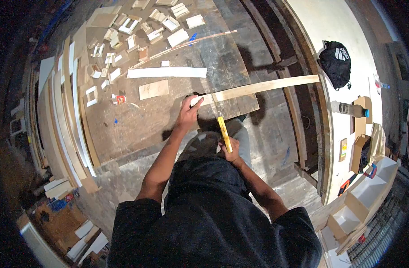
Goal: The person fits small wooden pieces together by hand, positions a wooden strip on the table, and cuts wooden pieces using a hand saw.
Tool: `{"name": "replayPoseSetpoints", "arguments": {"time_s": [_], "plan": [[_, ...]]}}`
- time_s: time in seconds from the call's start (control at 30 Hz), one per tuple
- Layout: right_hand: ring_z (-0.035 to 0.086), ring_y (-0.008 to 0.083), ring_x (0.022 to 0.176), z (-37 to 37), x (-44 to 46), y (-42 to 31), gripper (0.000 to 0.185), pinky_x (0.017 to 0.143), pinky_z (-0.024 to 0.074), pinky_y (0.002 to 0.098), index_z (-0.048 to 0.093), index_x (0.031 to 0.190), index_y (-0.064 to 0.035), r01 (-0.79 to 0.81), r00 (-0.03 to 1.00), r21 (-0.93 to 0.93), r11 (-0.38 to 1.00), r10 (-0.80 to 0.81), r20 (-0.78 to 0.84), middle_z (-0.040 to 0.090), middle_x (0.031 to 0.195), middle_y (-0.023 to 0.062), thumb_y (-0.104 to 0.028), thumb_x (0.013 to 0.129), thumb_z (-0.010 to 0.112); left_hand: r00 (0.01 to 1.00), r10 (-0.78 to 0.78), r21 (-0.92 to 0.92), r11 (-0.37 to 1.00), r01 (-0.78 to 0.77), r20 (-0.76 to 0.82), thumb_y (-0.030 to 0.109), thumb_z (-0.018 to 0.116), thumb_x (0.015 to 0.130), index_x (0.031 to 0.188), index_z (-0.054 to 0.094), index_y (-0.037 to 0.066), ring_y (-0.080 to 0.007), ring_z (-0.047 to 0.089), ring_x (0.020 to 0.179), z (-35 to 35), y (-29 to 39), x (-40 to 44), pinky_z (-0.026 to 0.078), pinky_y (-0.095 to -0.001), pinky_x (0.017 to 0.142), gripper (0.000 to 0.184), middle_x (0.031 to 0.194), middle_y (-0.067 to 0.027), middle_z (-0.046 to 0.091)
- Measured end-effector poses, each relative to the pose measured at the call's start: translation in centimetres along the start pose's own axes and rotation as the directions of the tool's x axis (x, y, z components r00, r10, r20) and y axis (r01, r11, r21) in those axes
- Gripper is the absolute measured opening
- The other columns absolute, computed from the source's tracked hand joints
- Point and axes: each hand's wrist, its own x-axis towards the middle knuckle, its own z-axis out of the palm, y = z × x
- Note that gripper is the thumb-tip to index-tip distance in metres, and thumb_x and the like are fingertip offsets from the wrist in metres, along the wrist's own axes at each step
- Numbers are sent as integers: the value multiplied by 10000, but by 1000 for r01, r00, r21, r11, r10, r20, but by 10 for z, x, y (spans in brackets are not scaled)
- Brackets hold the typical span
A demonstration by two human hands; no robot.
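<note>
A long, narrow wooden strip (267, 86) runs from the work board's near edge to the white table at the right. My left hand (187, 112) is closed round the strip's left end. In my right hand (230, 151) is a saw with a yellow handle (224, 134); its thin blade reaches up to the strip, a little right of my left hand. Beyond the strip, a white strip (167, 72) and a short flat wooden piece (153, 90) lie on the brown board (133, 116).
Many small wooden boxes (170, 23) cover the board's far part. Long planks (70, 116) are stacked at the left. The white table (312, 22) holds a black bag (336, 64) and a bottle (353, 110). Dark beams (298, 120) stand beside it.
</note>
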Motion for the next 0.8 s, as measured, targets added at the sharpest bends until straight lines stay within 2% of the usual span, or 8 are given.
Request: {"name": "replayPoseSetpoints", "arguments": {"time_s": [0.1,0.13,0.2,0.23,0.3,0.5,0.63,0.8], "plan": [[669,398,954,-1,-21,23,401,855,511,476,660,1132,7,-162,960,125,979,127,251,702,1030,192,-157,776,746,1000,-20,9,1000,20,0,-128,596,813,1336,649,121,-379,522,1245,-2,5,3,476,-445,1024,582,1336,-180,533],[669,398,954,-1,-18,18,401,855,511,476,660,1132,7,-163,959,126,979,127,253,702,1030,192,-157,776,746,1000,-22,10,1000,22,0,-128,596,813,1336,649,121,-379,522,1245,-2,6,3,476,-445,1024,582,1336,-180,533],[654,345,729,-5,-6,2,134,693,506,426,640,857,-22,-62,997,198,978,49,67,662,811,128,-111,779,703,1000,-23,-2,1000,23,-8,-135,597,809,1329,655,114,-378,526,1241,-2,7,2,477,-446,1024,580,1332,-178,539],[654,345,729,-6,-10,6,134,693,506,426,640,857,-22,-62,997,197,978,50,67,662,811,128,-111,779,703,1000,-23,-3,1000,23,-8,-135,597,809,1329,655,114,-378,526,1241,-1,6,2,477,-446,1024,580,1332,-178,539],[665,378,976,-9,-17,14,400,885,494,474,665,1128,0,-193,948,206,959,128,292,701,1024,183,-148,766,750,1000,4,15,1000,-4,-9,-142,600,800,1329,656,117,-379,528,1239,-1,4,2,481,-442,1020,591,1329,-176,542],[652,371,1015,9,-33,21,351,900,458,491,673,1084,-17,-154,987,69,986,150,58,704,1041,167,-202,796,754,1000,-7,-16,1000,7,3,-130,601,809,1337,655,126,-382,524,1241,0,-1,0,486,-442,1007,590,1334,-177,538],[631,338,964,6,-21,12,264,889,439,462,682,994,-29,-84,995,45,995,81,55,686,1026,120,-205,811,752,999,-25,-18,1000,26,27,-129,602,808,1344,651,132,-384,516,1246,-2,0,0,486,-446,1001,598,1349,-178,523],[648,357,903,-1,-14,10,217,868,454,460,684,949,-30,-185,972,135,973,161,172,687,916,127,-179,799,734,996,-50,-30,998,53,80,-92,585,847,1369,631,138,-379,496,1270,-5,0,-1,477,-438,1001,573,1366,-174,507]]}}
